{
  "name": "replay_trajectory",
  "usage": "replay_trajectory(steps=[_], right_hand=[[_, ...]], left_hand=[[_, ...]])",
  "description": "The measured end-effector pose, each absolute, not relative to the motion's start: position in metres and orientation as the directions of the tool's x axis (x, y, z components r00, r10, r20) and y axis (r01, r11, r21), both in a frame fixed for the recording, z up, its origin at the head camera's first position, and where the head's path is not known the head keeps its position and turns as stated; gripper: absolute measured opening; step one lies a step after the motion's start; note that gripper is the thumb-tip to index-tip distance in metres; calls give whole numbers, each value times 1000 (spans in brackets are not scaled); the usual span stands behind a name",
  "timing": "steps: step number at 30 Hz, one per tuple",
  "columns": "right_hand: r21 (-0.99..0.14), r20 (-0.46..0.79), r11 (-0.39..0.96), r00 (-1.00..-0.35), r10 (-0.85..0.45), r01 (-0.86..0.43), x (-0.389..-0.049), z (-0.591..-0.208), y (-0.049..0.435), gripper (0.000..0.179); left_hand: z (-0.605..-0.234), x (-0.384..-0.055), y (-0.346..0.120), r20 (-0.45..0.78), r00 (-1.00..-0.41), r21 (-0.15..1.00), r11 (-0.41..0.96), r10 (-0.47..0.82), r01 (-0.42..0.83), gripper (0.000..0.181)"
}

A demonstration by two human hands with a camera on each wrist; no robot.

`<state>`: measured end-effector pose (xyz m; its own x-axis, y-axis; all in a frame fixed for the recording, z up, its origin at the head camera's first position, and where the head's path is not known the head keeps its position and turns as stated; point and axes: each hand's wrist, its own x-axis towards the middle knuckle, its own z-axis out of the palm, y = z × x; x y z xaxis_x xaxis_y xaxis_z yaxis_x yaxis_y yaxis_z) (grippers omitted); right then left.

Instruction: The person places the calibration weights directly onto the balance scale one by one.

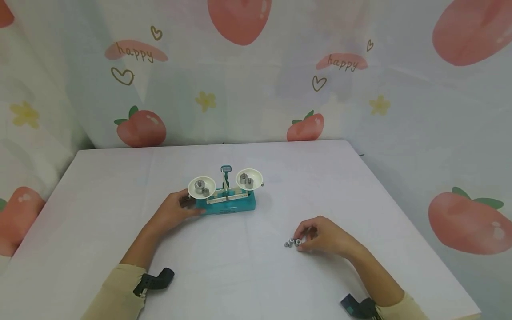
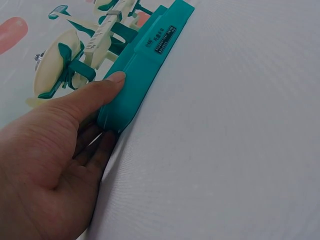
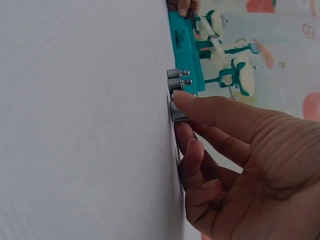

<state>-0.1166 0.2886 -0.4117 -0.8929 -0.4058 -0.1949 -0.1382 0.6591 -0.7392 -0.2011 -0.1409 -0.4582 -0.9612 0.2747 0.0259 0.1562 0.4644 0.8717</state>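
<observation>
A teal balance scale (image 1: 236,206) stands on the white table. Its left pan (image 1: 210,182) and right pan (image 1: 257,176) each carry metal weights. My left hand (image 1: 173,210) grips the left end of the base; in the left wrist view the thumb lies along the front face, fingers around the end. To the right and nearer, my right hand (image 1: 326,236) pinches a metal weight (image 3: 177,112) between thumb and fingers, low at the tabletop. Several smaller knobbed weights (image 1: 289,244) stand in a cluster just left of it, two showing clearly in the right wrist view.
The white-covered table (image 1: 224,275) ends at a back edge against a printed curtain (image 1: 256,80) with peaches and hearts. Curtain also hangs along both sides. A black wrist camera (image 1: 158,280) sits on the left sleeve, another camera (image 1: 360,307) at the right.
</observation>
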Motion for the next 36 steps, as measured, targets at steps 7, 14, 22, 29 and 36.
replay_trajectory(steps=[7,14,22,29,36], right_hand=[[-738,-182,658,-894,-410,-151,-116,-413,290,21],[-721,-185,678,-904,-386,-142,-117,-412,290,17],[-704,-153,696,-928,-341,-140,-117,-412,291,18],[-701,-141,701,-937,-319,-133,-116,-407,290,17],[-701,-140,701,-938,-316,-132,-116,-402,291,18]], left_hand=[[-458,-201,-141,42,-958,875,452,284,172,73],[-458,-202,-141,56,-955,879,440,292,187,74],[-459,-203,-141,51,-956,874,451,288,182,74],[-459,-202,-141,50,-957,875,448,287,180,73],[-459,-201,-141,48,-957,874,451,287,179,74]])
